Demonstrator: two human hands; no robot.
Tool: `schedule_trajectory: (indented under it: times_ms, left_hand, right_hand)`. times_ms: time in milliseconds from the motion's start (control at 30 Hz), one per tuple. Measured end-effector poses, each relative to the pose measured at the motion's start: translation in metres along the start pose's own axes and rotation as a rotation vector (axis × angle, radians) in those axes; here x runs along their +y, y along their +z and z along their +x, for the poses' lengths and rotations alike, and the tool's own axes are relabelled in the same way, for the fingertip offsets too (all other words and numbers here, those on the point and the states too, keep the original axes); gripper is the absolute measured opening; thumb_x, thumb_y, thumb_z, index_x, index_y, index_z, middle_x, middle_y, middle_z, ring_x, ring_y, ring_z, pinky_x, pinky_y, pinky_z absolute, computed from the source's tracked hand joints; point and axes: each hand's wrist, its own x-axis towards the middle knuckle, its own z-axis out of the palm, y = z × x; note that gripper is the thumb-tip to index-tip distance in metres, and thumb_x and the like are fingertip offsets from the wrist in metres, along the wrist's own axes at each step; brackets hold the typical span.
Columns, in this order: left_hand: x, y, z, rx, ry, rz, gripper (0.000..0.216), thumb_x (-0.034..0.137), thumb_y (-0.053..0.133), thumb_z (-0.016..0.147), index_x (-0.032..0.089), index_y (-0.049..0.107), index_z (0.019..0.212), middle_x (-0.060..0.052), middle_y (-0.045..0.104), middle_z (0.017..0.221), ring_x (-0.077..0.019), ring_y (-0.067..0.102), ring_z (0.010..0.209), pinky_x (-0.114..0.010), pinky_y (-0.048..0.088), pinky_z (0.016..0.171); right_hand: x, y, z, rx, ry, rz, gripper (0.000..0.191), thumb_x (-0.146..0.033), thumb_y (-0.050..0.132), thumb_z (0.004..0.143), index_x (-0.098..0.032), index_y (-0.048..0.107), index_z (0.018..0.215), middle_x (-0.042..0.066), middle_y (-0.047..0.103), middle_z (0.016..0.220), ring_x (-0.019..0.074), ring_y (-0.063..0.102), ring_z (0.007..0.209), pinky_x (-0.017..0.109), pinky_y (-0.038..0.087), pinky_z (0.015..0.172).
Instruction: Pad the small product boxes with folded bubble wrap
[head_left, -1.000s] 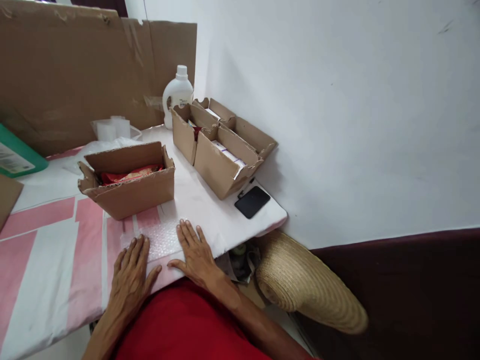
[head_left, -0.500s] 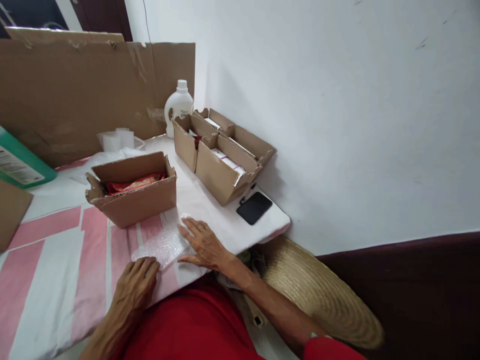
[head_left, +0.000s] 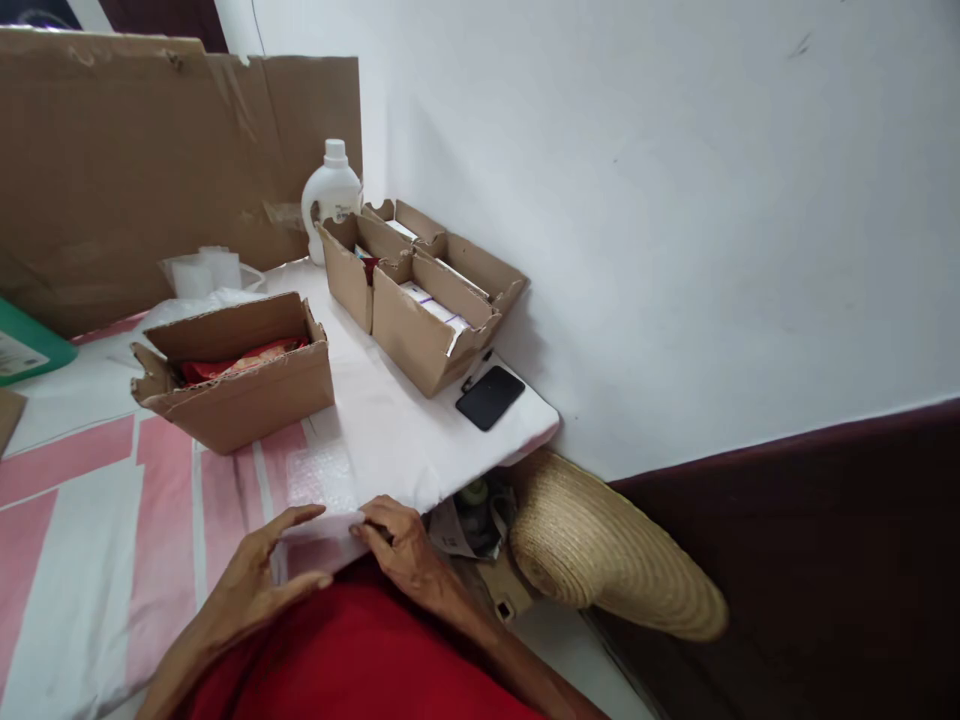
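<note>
A piece of clear bubble wrap point(head_left: 322, 478) lies at the table's near edge, with a smoother translucent part turned toward my body. My right hand point(head_left: 401, 550) pinches its right edge between thumb and fingers. On the other side, my left hand point(head_left: 262, 570) has its thumb and fingers spread apart at the wrap's left end; whether it touches the film I cannot tell. Just beyond the wrap stands an open cardboard box point(head_left: 247, 400) with red packets point(head_left: 240, 362) inside.
Several open cardboard boxes point(head_left: 409, 345) stand together near the wall, beside a white jug point(head_left: 334, 195). A black phone-like slab point(head_left: 491, 398) lies at the table corner. Further left are clear plastic point(head_left: 206, 305) and a green container point(head_left: 30, 345). A straw hat point(head_left: 600, 550) is below the table edge.
Both hands have drawn back toward my body. The right hand went from lying flat on the bubble wrap to pinching its edge; the left hand's fingers have spread. The view has shifted slightly.
</note>
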Motion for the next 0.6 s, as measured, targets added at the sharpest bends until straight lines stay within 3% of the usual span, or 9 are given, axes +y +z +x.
schedule_trajectory:
  times_ms: [100,233,467,600]
  left_hand:
    - [-0.007,0.006,0.006,0.051,-0.151,-0.126,0.042,0.056,0.066,0.084,0.022,0.072,0.109,-0.004,0.079,0.103,-0.0239,0.074,0.093,-0.034,0.06,0.082]
    - [-0.012,0.019,0.013,0.183,-0.235,-0.211,0.046,0.062,0.06,0.085,0.018,0.072,0.092,-0.004,0.075,0.08,-0.021,0.07,0.073,-0.03,0.057,0.066]
    - [-0.012,0.031,0.023,0.382,-0.316,-0.108,0.045,0.063,0.058,0.083,0.02,0.066,0.097,0.0,0.068,0.072,-0.018,0.063,0.062,-0.03,0.053,0.058]
    - [-0.013,0.042,0.021,0.521,-0.321,-0.042,0.061,0.058,0.058,0.087,0.017,0.055,0.132,-0.008,0.071,0.103,-0.018,0.066,0.068,-0.033,0.057,0.063]
  right_hand:
    - [-0.003,0.002,0.013,0.046,0.09,0.054,0.024,-0.03,0.059,0.097,-0.02,0.071,0.08,0.001,0.07,0.075,0.016,0.064,0.072,0.026,0.05,0.069]
    - [0.001,0.008,0.037,0.035,0.132,0.054,0.022,-0.03,0.061,0.095,-0.02,0.072,0.079,-0.001,0.07,0.073,0.0143,0.063,0.069,0.023,0.046,0.066]
    - [0.007,0.017,0.059,0.034,0.235,-0.1,0.011,-0.023,0.07,0.09,-0.02,0.075,0.081,-0.001,0.074,0.074,0.0135,0.064,0.068,0.022,0.042,0.066]
    - [0.003,0.022,0.06,0.038,0.295,-0.242,0.008,-0.023,0.073,0.09,-0.022,0.075,0.082,-0.001,0.077,0.078,0.0146,0.067,0.071,0.023,0.042,0.068]
